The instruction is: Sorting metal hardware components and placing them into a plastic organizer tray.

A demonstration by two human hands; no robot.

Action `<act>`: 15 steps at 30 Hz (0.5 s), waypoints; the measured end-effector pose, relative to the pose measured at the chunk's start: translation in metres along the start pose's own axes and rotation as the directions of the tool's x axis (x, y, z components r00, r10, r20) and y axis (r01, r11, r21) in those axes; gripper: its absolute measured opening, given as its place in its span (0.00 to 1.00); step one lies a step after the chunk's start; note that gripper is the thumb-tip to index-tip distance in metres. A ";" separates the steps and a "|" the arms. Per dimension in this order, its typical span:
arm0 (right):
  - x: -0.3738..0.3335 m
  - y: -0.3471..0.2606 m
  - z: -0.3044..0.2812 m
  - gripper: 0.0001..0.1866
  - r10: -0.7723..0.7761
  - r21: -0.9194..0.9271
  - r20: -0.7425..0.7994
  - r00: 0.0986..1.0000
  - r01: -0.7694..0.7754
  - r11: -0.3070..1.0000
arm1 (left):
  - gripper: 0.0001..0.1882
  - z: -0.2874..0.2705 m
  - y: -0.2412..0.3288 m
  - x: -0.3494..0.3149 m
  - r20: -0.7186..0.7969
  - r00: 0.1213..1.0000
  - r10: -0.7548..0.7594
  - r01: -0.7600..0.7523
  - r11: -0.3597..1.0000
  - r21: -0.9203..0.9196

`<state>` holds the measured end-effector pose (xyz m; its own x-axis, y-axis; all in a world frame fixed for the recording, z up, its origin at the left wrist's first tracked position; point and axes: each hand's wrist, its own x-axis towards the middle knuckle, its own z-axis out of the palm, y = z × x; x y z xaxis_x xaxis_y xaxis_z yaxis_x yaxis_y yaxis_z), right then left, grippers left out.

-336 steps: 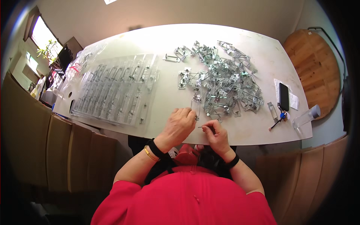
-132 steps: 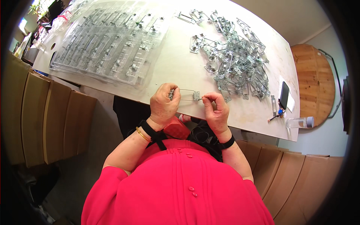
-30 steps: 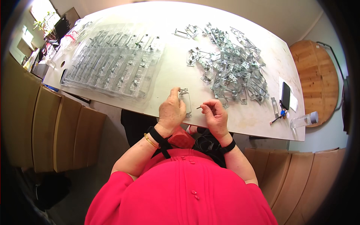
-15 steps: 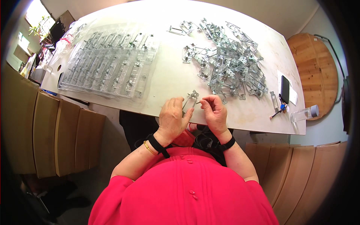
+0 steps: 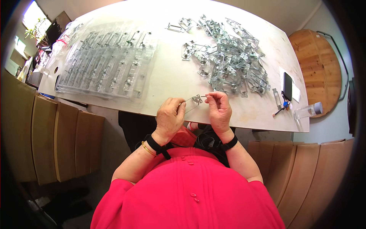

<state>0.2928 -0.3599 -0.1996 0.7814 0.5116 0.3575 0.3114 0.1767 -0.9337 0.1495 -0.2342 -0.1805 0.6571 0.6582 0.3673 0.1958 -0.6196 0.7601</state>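
Near the table's front edge, my left hand [image 5: 170,116] is closed on one end of a narrow metal bracket [image 5: 197,99] with long thin sides. Its flat, holed end plate points right, toward my other hand. Between thumb and forefinger, my right hand [image 5: 220,112] pinches a small thin metal pin [image 5: 203,95], whose tip lies close to the bracket's end plate. Whether pin and plate touch, I cannot tell. Beyond my right hand spreads a large heap of similar metal brackets [image 5: 232,61], tangled together.
Clear plastic trays [image 5: 103,65] with brackets in rows lie on the left of the white table [image 5: 167,61]. At the right are a phone [image 5: 287,87], a single bracket [image 5: 276,98], a small tool [image 5: 282,109] and a bottle [image 5: 308,110]. Cardboard boxes [image 5: 68,141] stand below.
My left hand has tilted the bracket from nearly upright to leaning right, its end plate now facing my right hand. The right hand has brought the pin up to that plate.
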 end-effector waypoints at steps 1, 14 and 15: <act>0.000 0.000 0.000 0.07 0.002 -0.001 0.001 1.000 -0.002 1.000 | 0.03 0.001 -0.001 0.000 -0.001 1.000 0.022 -0.022 1.000 -0.001; -0.002 0.000 -0.001 0.07 -0.172 -0.279 0.068 0.983 0.184 0.942 | 0.05 0.006 -0.012 0.002 -0.066 0.989 0.133 -0.132 0.991 0.024; -0.003 0.000 -0.001 0.07 -0.168 -0.283 0.062 0.984 0.179 0.942 | 0.05 0.006 -0.011 0.002 -0.067 0.989 0.133 -0.131 0.991 0.023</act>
<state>0.2911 -0.3617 -0.2006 0.6828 0.5260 0.5070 0.5863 0.0196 -0.8099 0.1531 -0.2283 -0.1910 0.6269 0.5974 0.5001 0.1244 -0.7104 0.6927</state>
